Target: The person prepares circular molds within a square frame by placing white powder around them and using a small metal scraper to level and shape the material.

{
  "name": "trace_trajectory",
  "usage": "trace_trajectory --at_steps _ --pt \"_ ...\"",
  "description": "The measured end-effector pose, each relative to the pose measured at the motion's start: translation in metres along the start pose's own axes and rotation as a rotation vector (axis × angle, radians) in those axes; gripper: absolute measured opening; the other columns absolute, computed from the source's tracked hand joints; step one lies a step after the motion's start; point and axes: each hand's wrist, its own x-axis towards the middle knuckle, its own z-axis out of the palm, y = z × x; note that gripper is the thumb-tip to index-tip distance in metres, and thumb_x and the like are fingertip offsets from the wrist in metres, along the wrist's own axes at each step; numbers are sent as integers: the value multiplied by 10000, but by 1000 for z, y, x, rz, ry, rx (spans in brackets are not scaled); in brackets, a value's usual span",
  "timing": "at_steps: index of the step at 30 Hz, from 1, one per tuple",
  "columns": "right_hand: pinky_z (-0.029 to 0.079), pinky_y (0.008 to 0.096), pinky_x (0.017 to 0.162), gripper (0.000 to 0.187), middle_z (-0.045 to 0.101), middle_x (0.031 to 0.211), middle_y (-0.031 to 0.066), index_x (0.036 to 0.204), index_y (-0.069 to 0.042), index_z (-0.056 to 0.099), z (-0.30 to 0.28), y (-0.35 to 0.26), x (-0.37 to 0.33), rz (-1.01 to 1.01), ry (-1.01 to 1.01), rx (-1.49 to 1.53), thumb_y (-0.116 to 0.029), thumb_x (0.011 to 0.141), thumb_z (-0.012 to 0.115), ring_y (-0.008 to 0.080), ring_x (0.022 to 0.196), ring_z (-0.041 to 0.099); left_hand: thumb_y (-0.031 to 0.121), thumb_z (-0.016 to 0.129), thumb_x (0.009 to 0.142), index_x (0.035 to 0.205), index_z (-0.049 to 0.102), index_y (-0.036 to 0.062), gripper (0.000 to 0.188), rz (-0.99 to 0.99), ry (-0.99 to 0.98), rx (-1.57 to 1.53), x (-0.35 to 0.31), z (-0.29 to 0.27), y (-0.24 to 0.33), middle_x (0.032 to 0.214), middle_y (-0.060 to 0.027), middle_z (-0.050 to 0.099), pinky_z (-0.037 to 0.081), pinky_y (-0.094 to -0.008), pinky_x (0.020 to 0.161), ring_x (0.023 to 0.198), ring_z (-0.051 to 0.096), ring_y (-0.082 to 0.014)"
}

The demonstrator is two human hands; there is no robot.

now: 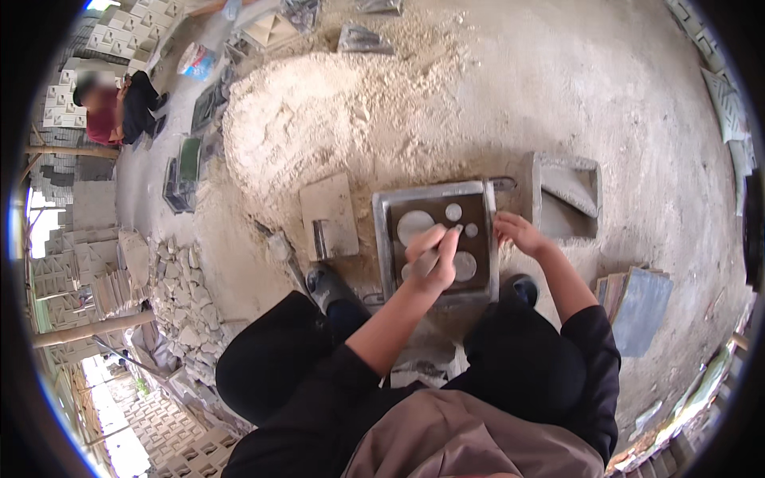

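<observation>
Between my feet stands a rectangular grey metal mold (492, 271) with raised walls. Its dark brown inner face carries several pale round discs of different sizes, such as the large disc (414, 226) at the upper left and a small disc (453, 212). My left hand (434, 259) is closed over the middle of the mold, gripping a short stick-like tool (425, 263) whose working end I cannot make out. It hides part of the discs. My right hand (518, 233) rests against the mold's right wall, fingers stretched out and touching the rim, holding nothing visible.
A pale powder heap (295, 115) lies beyond to the left. A flat board (329, 213) with a dark metal piece stands left of the mold; a grey tray (538, 199) sits right. Leaning plates (641, 311) are farther right. A person (111, 107) sits at far left.
</observation>
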Motion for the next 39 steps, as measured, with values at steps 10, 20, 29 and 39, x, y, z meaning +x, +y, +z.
trace_trajectory --at_steps 10,20,29,39 --pt "417 241 641 206 514 750 30 832 -62 494 2 -11 2 3 -24 -9 -250 890 433 116 692 525 41 497 824 510 336 44 353 -256 153 -454 2 -23 -21 429 -21 392 260 -267 379 381 352 -94" --pt "413 254 647 217 519 745 40 802 -52 501 -4 2 5 -2 -3 4 -236 888 424 140 679 538 89 502 869 662 508 -3 226 -142 229 -184 6 0 -9 529 -27 502 352 -215 445 461 445 -76" --pt "436 265 663 218 519 734 47 804 -36 509 -1 -1 2 -8 -17 21 -216 884 416 155 688 546 47 576 750 618 466 40 172 -47 -423 -244 45 -18 2 498 -8 429 315 -252 418 417 353 -79" --pt "392 261 662 222 546 736 31 790 -56 515 -2 -4 0 18 -18 25 -241 871 425 139 695 571 152 522 856 502 422 6 396 -199 -120 -302 69 -15 25 429 6 390 284 -240 382 395 360 -58"
